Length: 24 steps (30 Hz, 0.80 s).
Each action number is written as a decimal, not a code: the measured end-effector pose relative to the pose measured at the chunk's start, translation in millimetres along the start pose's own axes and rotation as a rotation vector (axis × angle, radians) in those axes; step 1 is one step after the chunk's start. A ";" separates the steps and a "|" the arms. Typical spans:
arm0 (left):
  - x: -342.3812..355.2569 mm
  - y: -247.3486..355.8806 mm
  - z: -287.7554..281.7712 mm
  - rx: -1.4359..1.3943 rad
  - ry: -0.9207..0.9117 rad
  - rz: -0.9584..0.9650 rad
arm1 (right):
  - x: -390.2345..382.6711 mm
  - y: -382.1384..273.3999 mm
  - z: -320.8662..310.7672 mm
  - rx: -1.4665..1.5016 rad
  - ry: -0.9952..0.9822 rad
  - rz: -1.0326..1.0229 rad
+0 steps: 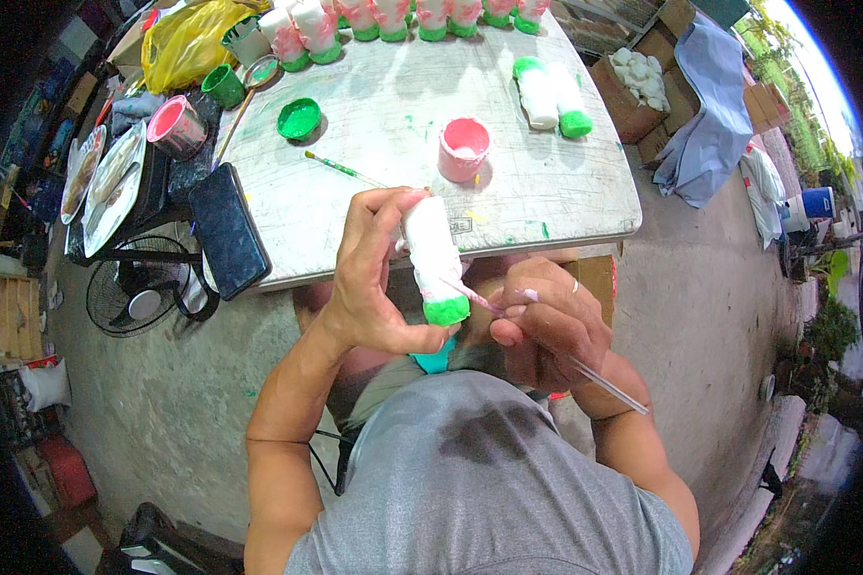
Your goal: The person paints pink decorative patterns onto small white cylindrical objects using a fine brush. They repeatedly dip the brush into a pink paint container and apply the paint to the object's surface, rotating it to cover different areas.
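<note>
I can see a heather-grey short-sleeved T-shirt (431, 517) with a dark, damp-looking patch (494, 431) across the chest, above khaki shorts (366, 395). The right hand (556, 321) wears a thin ring (575, 286) and has a pale smear (530, 294) on it.

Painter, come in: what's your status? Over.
Left hand gripping white, green-ended piece. Right hand holding thin brush, tip at piece's side. Nothing visibly in the way.

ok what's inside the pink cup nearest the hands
Inside the pink cup is pink paint, with a paler patch showing; the cup's bottom is hidden beneath it.
</note>
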State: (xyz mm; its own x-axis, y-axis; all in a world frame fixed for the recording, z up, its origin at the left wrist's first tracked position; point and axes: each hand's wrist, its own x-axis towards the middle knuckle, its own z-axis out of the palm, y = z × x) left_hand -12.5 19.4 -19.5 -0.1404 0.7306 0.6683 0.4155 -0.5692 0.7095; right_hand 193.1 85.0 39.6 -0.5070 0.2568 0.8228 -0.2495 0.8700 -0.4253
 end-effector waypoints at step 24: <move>0.1 0.1 -0.1 0.015 0.013 0.006 | -11.2 22.8 4.3 0.028 0.283 0.309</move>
State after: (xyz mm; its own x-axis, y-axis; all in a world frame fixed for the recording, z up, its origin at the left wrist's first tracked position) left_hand -12.5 19.4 -19.4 -0.1494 0.7220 0.6756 0.4296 -0.5680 0.7020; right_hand 189.5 100.2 19.1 -0.3155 0.6128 0.7245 -0.1455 0.7233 -0.6751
